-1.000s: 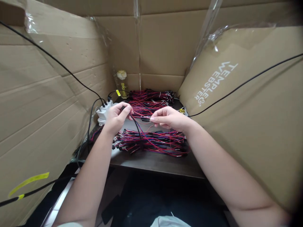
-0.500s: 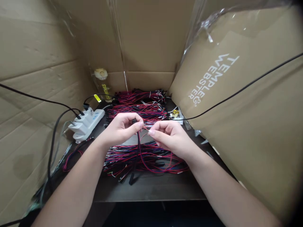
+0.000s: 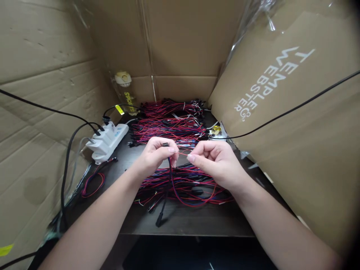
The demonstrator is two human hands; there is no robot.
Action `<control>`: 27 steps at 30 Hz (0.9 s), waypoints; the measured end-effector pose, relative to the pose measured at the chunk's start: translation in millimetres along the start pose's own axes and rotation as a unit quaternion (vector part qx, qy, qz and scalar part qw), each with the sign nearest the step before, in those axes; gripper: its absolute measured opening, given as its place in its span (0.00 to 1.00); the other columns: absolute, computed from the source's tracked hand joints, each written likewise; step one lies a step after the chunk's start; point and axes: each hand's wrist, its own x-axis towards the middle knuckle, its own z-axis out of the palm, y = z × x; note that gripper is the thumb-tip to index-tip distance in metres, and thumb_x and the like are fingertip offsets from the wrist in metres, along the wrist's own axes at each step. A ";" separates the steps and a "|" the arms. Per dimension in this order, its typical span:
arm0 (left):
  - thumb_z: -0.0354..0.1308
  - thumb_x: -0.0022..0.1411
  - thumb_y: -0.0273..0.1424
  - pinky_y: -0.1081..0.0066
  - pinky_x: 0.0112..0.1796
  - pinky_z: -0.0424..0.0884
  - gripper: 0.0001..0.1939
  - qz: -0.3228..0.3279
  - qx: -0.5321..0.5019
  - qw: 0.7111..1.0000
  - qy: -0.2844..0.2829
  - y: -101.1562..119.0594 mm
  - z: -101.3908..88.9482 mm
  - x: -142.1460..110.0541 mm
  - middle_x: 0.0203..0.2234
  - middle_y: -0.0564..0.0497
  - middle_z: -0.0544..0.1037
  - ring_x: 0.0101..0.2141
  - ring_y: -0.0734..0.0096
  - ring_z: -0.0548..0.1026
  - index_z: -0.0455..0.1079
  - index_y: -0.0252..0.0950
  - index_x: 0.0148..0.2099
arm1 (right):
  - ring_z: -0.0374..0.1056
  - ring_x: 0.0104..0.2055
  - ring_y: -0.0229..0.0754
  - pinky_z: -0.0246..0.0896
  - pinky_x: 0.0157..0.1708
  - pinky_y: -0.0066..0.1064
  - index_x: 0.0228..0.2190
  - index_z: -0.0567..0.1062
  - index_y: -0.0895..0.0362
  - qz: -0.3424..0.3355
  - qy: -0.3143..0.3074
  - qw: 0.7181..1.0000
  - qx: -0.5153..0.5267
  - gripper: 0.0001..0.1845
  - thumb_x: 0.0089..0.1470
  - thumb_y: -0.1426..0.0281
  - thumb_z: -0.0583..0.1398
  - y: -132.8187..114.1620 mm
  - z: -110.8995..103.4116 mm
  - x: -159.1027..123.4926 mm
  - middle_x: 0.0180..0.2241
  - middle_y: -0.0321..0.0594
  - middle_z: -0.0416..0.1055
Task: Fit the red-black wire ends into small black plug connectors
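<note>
My left hand (image 3: 160, 153) is closed on a wire harness, and a small black connector (image 3: 165, 144) pokes out above its thumb. From beneath that hand, the harness's red and blue wires (image 3: 172, 183) hang in a loop, with a black plug (image 3: 159, 219) dangling at the lower end. Between thumb and forefinger, my right hand (image 3: 213, 159) pinches the end of a thin red wire (image 3: 183, 153) that stretches across from the left hand. Under both hands lies a bundle of red, blue and black cables (image 3: 194, 183).
Two more cable bundles (image 3: 168, 129) lie farther back on the dark table (image 3: 185, 223). A white power strip (image 3: 109, 142) with plugged-in cords stands at left, near a loose coiled cable (image 3: 94, 183). Cardboard walls (image 3: 185, 37) enclose three sides. A black cord (image 3: 284, 110) crosses at right.
My hands have drawn a little apart, and the thin red wire between them now looks straighter. The whole view has shifted slightly.
</note>
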 end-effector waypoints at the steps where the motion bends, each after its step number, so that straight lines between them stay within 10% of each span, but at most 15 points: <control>1: 0.61 0.63 0.33 0.68 0.27 0.67 0.13 0.003 0.000 1.000 0.002 0.0 0.6 -0.2 0.20 0.49 0.75 0.23 0.69 0.72 0.75 0.32 0.28 | 0.49 0.19 0.27 0.43 0.18 0.22 0.23 0.76 0.61 -0.001 0.002 1.000 -0.002 0.10 0.46 0.75 0.73 0.2 0.2 -0.6 0.16 0.27 0.60; 27: 0.60 0.54 0.33 0.73 0.21 0.62 0.14 -0.175 -0.207 0.959 -0.086 3.5 26.3 0.9 0.11 0.57 0.56 0.15 0.78 0.56 0.63 0.34 0.21 | 0.48 0.19 0.29 0.40 0.17 0.24 0.23 0.76 0.60 0.035 -0.031 0.998 -0.032 0.13 0.46 0.69 0.74 -11.4 -8.7 -6.3 0.16 0.28 0.59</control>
